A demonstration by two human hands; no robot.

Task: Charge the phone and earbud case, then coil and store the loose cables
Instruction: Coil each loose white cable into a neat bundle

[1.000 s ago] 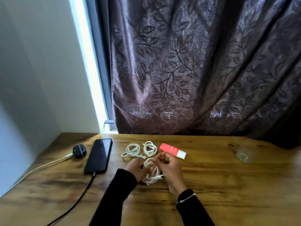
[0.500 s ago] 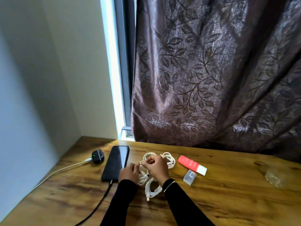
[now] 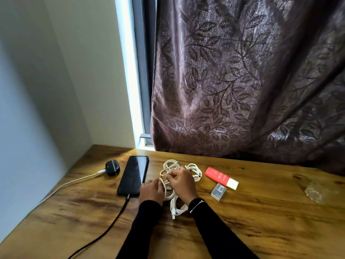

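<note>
A patterned brown curtain (image 3: 242,81) hangs behind the wooden table (image 3: 261,221), with a bright strip of window (image 3: 128,71) at its left edge. The phone (image 3: 133,174) serves as the landmark: it lies face up and dark on the table, a black cable (image 3: 112,221) plugged into its near end and trailing off toward the viewer. Just left of the phone sits the black earbud case (image 3: 112,167), a green light showing, with a white charging cable (image 3: 74,182) running from it off to the left.

Right of the phone, both hands work a bundle of white cables (image 3: 174,204). The left hand (image 3: 151,191), touching the phone's near right corner, has its fingers curled onto the strands. The right hand (image 3: 182,181), further right, pinches a strand between fingertips; exactly which coil it holds is hard to tell in the tangle. Two more coiled cables (image 3: 195,170) lie beyond the hands.

Well right of the phone lie a red and white tube (image 3: 221,178), a small clear box (image 3: 218,191) and, furthest, a crumpled clear wrapper (image 3: 315,192).
</note>
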